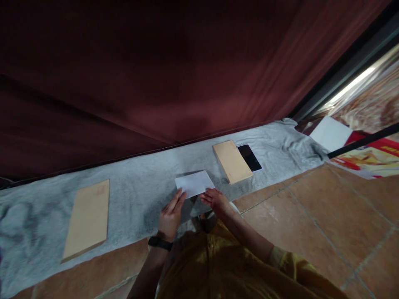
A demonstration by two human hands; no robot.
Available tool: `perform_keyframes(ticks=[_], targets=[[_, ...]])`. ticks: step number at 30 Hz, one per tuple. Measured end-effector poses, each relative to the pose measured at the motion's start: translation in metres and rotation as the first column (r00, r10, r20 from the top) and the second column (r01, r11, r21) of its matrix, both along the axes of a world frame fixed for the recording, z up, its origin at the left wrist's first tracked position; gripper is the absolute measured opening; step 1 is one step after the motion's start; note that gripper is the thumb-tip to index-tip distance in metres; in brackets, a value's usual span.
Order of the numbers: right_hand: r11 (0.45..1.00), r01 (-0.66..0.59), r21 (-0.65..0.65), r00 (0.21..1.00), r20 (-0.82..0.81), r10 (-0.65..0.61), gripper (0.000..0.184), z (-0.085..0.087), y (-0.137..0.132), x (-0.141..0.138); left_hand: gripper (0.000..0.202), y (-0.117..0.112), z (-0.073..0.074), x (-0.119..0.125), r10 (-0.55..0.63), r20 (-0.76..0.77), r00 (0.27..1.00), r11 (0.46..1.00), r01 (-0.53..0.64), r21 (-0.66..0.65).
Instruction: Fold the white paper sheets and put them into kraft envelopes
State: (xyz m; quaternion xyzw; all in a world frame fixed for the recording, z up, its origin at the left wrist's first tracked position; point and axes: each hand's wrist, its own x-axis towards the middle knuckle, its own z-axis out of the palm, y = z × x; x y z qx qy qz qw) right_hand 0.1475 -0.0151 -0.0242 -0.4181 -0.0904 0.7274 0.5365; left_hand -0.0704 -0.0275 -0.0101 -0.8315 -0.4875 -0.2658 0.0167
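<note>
A folded white sheet of paper [195, 183] is held just over the grey cloth, its near edge toward me. My left hand [171, 214] pinches its near left corner between thumb and fingers; a dark band circles that wrist. At the near right corner, my right hand [215, 198] grips the paper with its fingers bent round the edge. To the right of the paper lies a stack of brown envelopes [232, 161], with a dark-screened phone [249, 158] beside it. Farther left, a larger stack of brown envelopes [87, 218] rests flat.
The grey cloth [131, 199] covers a long, low surface along a dark red curtain [162, 83]. Tiled floor [296, 224] runs along the near side. At the far right are a white sheet [332, 133], a red and yellow printed sheet [377, 155] and a dark pole [368, 139].
</note>
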Motion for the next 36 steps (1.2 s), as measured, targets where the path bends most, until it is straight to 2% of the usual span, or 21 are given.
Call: perform_keyframes(ticks=[4,9,10,12,14,15,17,19,20,22,24,28,36], targets=[[0.994,-0.006,-0.105,0.998,0.060,0.012,0.018,-0.002,-0.003,0.000,0.049,-0.003,-0.013,-0.002,0.015,0.058,0.998,0.992,-0.008,-0.123],[0.968,-0.240,-0.077,0.961,0.119,0.248,0.031,0.005,-0.012,0.007,0.044,-0.001,-0.020,0.001,0.077,0.146,0.986,0.955,-0.030,-0.296],[0.954,-0.288,-0.083,0.939,0.173,0.299,0.034,0.006,-0.014,0.008,0.044,0.000,-0.020,0.001,0.073,0.145,0.987,0.948,-0.024,-0.317],[0.937,-0.348,-0.043,0.860,0.383,0.337,0.036,0.008,-0.018,0.008,0.045,0.000,-0.021,0.001,0.057,0.132,0.990,0.939,-0.008,-0.344],[0.901,-0.421,0.105,0.698,0.673,0.247,0.035,0.010,-0.022,0.007,0.046,0.000,-0.021,0.001,0.043,0.124,0.991,0.933,0.004,-0.361],[0.853,-0.487,0.188,0.582,0.798,0.157,0.034,0.012,-0.023,0.005,0.047,0.000,-0.021,0.001,0.039,0.124,0.992,0.930,0.009,-0.366],[0.698,-0.666,0.262,0.329,0.943,-0.040,0.035,0.013,-0.025,0.002,0.048,-0.001,-0.020,0.000,0.031,0.117,0.993,0.928,0.015,-0.372],[0.552,-0.807,0.209,0.118,0.973,-0.196,0.042,0.012,-0.025,-0.001,0.048,-0.001,-0.020,-0.001,0.023,0.087,0.996,0.930,0.011,-0.367],[0.505,-0.847,0.166,0.040,0.967,-0.251,0.045,0.010,-0.025,-0.003,0.047,-0.001,-0.020,-0.002,0.020,0.064,0.998,0.933,0.004,-0.360],[0.456,-0.885,0.096,-0.063,0.945,-0.322,0.050,0.004,-0.025,-0.004,0.044,-0.001,-0.019,-0.003,0.016,0.013,1.000,0.943,-0.010,-0.334],[0.442,-0.894,0.069,-0.106,0.927,-0.360,0.051,-0.001,-0.025,-0.005,0.043,-0.001,-0.019,-0.003,0.005,-0.036,0.999,0.955,-0.016,-0.297],[0.446,-0.892,0.074,-0.116,0.915,-0.385,0.051,-0.003,-0.027,-0.005,0.042,-0.007,-0.019,0.004,-0.002,-0.124,0.992,0.974,-0.026,-0.226],[0.459,-0.886,0.064,-0.127,0.919,-0.373,0.052,-0.004,-0.028,0.000,0.048,-0.022,-0.027,0.017,-0.055,-0.152,0.987,0.971,0.018,-0.238]])
